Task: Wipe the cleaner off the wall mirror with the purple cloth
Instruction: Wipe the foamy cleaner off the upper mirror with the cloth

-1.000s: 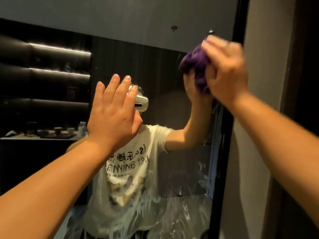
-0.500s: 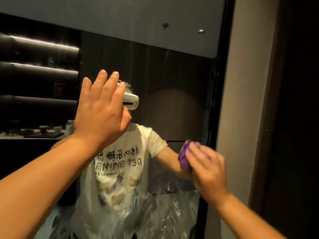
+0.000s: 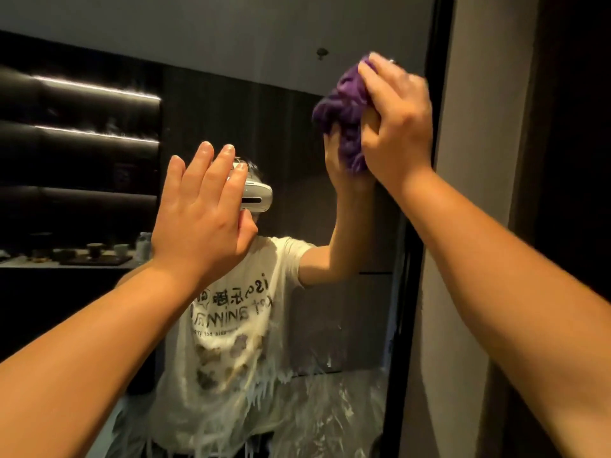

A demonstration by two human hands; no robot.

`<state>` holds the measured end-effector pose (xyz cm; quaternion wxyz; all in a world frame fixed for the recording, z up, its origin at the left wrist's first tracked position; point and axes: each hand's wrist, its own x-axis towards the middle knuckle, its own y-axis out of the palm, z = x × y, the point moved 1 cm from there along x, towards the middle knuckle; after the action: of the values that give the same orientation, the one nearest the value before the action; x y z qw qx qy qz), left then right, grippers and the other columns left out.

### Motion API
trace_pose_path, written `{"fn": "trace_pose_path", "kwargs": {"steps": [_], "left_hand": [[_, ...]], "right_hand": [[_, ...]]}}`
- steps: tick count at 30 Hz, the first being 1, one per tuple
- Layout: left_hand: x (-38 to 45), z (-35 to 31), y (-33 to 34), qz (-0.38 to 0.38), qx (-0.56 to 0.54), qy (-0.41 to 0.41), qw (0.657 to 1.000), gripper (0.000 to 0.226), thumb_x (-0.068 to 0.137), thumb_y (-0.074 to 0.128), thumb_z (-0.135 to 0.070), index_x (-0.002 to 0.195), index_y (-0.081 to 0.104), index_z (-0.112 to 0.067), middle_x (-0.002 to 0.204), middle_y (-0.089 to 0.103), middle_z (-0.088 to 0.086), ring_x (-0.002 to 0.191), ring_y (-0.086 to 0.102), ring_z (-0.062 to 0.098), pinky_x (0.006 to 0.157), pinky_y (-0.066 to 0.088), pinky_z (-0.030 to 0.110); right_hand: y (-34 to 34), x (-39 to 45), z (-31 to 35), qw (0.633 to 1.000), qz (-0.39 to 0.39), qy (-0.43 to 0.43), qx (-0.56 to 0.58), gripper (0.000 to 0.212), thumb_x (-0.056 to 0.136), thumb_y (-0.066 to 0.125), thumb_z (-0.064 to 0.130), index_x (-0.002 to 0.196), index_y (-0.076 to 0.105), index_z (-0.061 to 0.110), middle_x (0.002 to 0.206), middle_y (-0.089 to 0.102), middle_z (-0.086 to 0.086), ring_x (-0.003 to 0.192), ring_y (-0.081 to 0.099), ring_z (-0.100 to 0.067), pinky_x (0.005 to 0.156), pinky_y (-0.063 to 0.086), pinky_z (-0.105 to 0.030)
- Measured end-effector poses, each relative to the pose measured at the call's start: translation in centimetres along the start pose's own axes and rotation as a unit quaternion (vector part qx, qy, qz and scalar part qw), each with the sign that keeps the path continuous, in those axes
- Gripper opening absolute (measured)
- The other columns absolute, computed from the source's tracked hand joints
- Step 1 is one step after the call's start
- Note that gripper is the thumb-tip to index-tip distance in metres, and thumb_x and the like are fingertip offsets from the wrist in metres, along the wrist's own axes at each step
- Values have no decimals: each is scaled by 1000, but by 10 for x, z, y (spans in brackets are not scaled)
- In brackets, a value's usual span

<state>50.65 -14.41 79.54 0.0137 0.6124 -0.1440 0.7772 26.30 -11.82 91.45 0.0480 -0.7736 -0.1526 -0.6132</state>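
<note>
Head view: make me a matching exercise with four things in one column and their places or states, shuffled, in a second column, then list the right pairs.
Things
1. crumpled purple cloth
2. left hand
3. streaky white cleaner
4. black mirror frame

Places or states
A. spread over the lower part of the glass
B. flat, fingers straight, against the mirror's middle
C. bunched in the right hand, high near the mirror's right edge
D. running up the mirror's right side beside the beige wall

Pairs: 1-C, 2-B, 3-A, 4-D
</note>
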Motion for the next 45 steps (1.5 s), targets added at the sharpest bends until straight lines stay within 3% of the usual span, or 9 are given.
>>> {"fn": "trace_pose_path", "kwargs": {"steps": [5, 10, 18, 26, 29, 32, 37, 41, 45], "left_hand": [[0, 0, 2, -5, -3, 1, 1000, 61, 90, 45, -34, 143, 42, -2, 153, 35, 20, 145, 25, 39, 116, 19, 59], [0, 0, 2, -8, -10, 5, 1000, 60, 91, 45, -33, 143, 41, -2, 153, 35, 21, 145, 25, 39, 116, 20, 60], [-1, 2, -2, 15, -26, 4, 1000, 58, 93, 45, -31, 143, 41, -4, 154, 34, 19, 147, 22, 37, 118, 17, 58], [-32, 49, -37, 14, -52, 20, 998, 57, 91, 48, -29, 141, 45, -3, 151, 40, 17, 145, 28, 33, 120, 15, 53], [-44, 97, -58, 18, -25, -4, 1000, 58, 89, 42, -32, 140, 47, -4, 149, 43, 16, 144, 30, 33, 118, 17, 53], [-60, 157, -77, 23, 13, -62, 998, 58, 88, 37, -32, 138, 48, -4, 148, 42, 16, 144, 27, 32, 118, 17, 54], [-91, 257, -93, 21, 61, -167, 984, 60, 88, 36, -31, 141, 43, -4, 156, 29, 18, 148, 17, 33, 120, 11, 54], [-105, 297, -87, 35, 36, -224, 973, 66, 90, 30, -36, 150, 30, -8, 161, 19, 15, 150, 11, 29, 121, 9, 50], [-115, 308, -76, 40, 16, -205, 978, 64, 93, 28, -34, 151, 29, -7, 162, 17, 12, 151, 9, 26, 122, 10, 49]], "right_hand": [[28, 41, 8, 988, 113, 27, -101, 46, 101, 46, 27, 147, 46, 27, 153, 43, 4, 134, 42, -27, 105, 38, -43], [14, -120, 44, 991, 58, -121, 5, 28, 93, 69, 18, 120, 67, 17, 132, 61, 0, 106, 60, -32, 82, 49, -48], [-40, -345, 69, 924, 298, -239, 29, 35, 110, 33, 33, 133, 57, 44, 141, 50, 17, 138, 41, -5, 117, 25, -22], [-3, -107, 104, 974, 68, -128, 172, 28, 105, 52, 14, 118, 69, -4, 123, 68, -17, 108, 67, -29, 96, 53, -36], [28, -19, 114, 990, 25, -57, 128, 25, 103, 52, 7, 124, 65, 1, 124, 66, -18, 115, 58, -12, 104, 41, -13], [52, 47, 132, 999, 9, 9, 41, 42, 100, 48, 23, 141, 53, 15, 146, 51, -7, 128, 49, -31, 104, 41, -42], [76, 93, 174, 989, 73, 122, -51, 37, 98, 48, 20, 135, 53, 23, 145, 48, 0, 124, 45, -34, 96, 38, -47], [95, 26, 268, 993, 97, -48, -47, 30, 89, 61, 20, 119, 62, 25, 121, 57, 0, 106, 53, -26, 84, 45, -44], [102, -88, 330, 956, 154, -247, 41, 39, 95, 57, 27, 133, 60, 18, 143, 55, -4, 116, 55, -33, 88, 45, -47]]}}
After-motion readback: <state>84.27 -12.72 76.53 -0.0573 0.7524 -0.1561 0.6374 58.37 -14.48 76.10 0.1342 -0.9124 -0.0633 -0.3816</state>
